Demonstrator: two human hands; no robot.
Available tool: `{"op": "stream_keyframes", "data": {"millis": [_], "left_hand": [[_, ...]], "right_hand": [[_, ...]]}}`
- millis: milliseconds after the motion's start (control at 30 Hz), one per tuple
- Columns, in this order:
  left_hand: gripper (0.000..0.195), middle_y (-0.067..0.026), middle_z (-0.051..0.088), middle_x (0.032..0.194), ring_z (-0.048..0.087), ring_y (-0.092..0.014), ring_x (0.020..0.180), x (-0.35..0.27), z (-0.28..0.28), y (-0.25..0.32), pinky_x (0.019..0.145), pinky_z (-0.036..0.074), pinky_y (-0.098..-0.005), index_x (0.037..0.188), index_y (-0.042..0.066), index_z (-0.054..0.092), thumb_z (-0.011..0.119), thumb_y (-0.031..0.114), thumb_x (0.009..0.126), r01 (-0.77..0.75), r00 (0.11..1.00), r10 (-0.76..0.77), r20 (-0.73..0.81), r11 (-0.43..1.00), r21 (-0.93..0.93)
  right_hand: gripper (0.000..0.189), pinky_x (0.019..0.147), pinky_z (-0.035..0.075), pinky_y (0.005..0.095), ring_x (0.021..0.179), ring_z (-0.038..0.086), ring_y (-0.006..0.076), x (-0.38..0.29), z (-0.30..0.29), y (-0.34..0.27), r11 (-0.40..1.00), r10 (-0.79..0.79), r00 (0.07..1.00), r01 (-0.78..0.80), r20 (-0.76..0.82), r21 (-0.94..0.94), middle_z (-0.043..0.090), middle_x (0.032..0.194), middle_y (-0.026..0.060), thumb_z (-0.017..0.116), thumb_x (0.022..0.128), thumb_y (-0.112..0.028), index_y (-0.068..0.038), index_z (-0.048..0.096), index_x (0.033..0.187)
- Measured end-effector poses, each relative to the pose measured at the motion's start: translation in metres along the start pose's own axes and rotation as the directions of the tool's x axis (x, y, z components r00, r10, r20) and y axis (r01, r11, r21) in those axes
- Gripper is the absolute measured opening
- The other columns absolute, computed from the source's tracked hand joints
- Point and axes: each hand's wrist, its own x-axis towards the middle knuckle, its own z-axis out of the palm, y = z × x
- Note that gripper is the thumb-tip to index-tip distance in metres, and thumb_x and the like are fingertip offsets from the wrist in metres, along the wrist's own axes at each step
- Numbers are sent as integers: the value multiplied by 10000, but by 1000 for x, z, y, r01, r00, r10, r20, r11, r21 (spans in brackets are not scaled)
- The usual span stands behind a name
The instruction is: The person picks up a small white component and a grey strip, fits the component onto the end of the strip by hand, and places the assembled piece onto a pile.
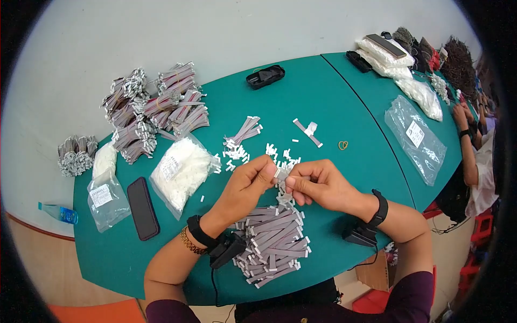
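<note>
My left hand [250,181] and my right hand [325,183] meet above the middle of the green table. Between them is a short grey ribbon cable [285,173] with a white end connector. My right thumb and fingers grip the cable; my left thumb and forefinger pinch its connector end, partly hidden by the fingertips. Just beyond the hands lie loose small white plastic pieces [236,152]. Close to my body, a heap of grey ribbon cables [274,242] with white connectors covers the table. A few finished-looking cables [244,131] lie farther off, near one labelled cable [309,132].
Bundled ribbon cables [157,107] stand at the back left. A bag of white pieces [181,173], a phone [143,208] and a clear bag [107,202] lie left. A black case [265,76] and rubber bands [343,145] lie beyond; another person's arm [468,149] shows right.
</note>
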Motion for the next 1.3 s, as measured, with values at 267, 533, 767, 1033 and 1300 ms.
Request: {"op": "stream_keyframes", "data": {"millis": [267, 533, 767, 1033, 1300], "left_hand": [[251, 35, 377, 661, 323, -41, 621, -1, 2, 0, 527, 281, -209, 747, 35, 448, 458, 212, 926, -24, 998, 19, 52, 994, 108], [261, 43, 388, 634, 339, -32, 592, -1, -1, -1, 522, 277, -189, 731, 46, 466, 479, 226, 920, -94, 992, 111, -66, 970, 225], [300, 31, 441, 597, 349, -26, 572, 2, -15, 4, 489, 276, -212, 690, 3, 510, 505, 215, 902, -137, 986, 154, -67, 969, 205], [269, 31, 475, 600, 384, -34, 557, 10, -31, 1, 498, 295, -201, 755, 2, 594, 531, 227, 887, 13, 980, 12, -200, 993, 121], [84, 32, 504, 627, 420, -52, 566, 8, -21, -19, 524, 344, -201, 802, 28, 616, 655, 96, 774, 64, 998, -62, -20, 897, 438]], "right_hand": [[228, 450, 346, 186, 504, 471, 38, -1, 3, 0, 1000, 15, 1000, -15, -5, 1, 538, 574, 3, 521, 900, -189, -17, 582, 764], [221, 446, 336, 185, 499, 466, 36, 1, 1, -2, 999, -33, 999, 32, -25, -24, 529, 567, 0, 529, 896, -190, -18, 577, 766], [199, 512, 391, 199, 584, 508, 51, 3, -6, -9, 1000, -6, 1000, 6, -12, -18, 566, 644, 11, 550, 881, -173, -4, 599, 789], [125, 603, 445, 295, 645, 558, 186, -13, 9, -11, 747, -353, 906, 424, 235, -512, 587, 725, 66, 621, 810, -136, -13, 640, 823], [70, 599, 436, 344, 723, 575, 241, -10, -17, -38, 507, -148, 980, 189, 131, -841, 585, 724, 73, 653, 744, -120, -63, 634, 778]]}}
